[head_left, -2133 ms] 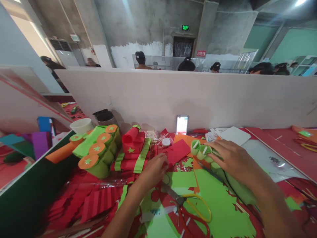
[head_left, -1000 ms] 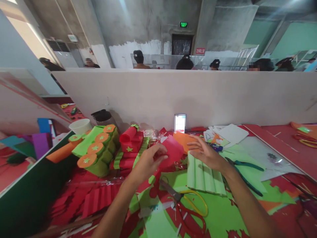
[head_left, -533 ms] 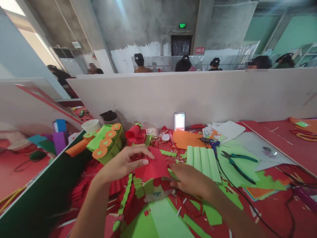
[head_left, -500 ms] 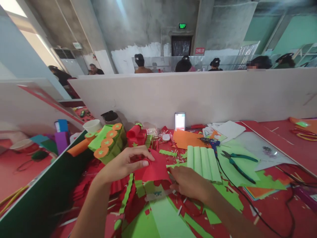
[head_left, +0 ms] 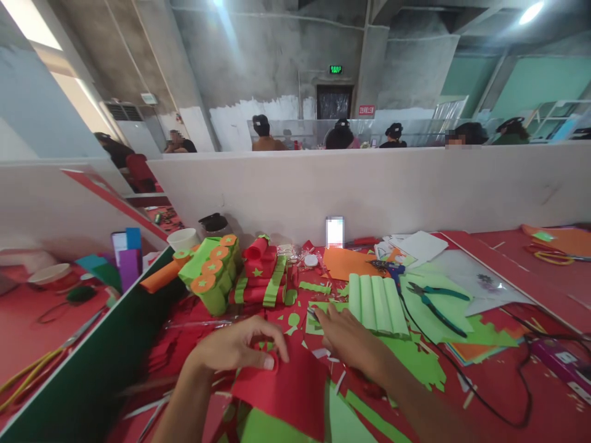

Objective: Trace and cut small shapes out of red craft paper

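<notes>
The left hand (head_left: 237,344) holds the red sheet (head_left: 295,391) in a narrow pinch, with the thumb at the sheet's top edge. Half a second ago the sheet was farther up the table (head_left: 498,394). Now it is lower and closer to the person, over some green paper (head_left: 268,427). The red toy (head_left: 261,271) was partly behind the left hand then, and now it shows much better.

The right hand (head_left: 348,341) is over the scissors (head_left: 313,313). It has moved up a bit, and the metal tips poke out past its fingers. Two seconds ago this hand had the green rolls (head_left: 378,304). Now the rolls lie flat just beside it, near the blue glue gun (head_left: 398,271) and the pliers (head_left: 438,307).

Most of the scissors is hidden under the right hand and wrist. Only the tips and a bit of red handle show, so one cannot tell if the fingers are closed tight on them. The bottom of the picture cuts off the green paper and both arms. The purple box (head_left: 561,363) is cut off on the right. The phone (head_left: 335,232) has its screen blurred out. Behind the white wall (head_left: 392,191), only the heads and shoulders of most people show.
</notes>
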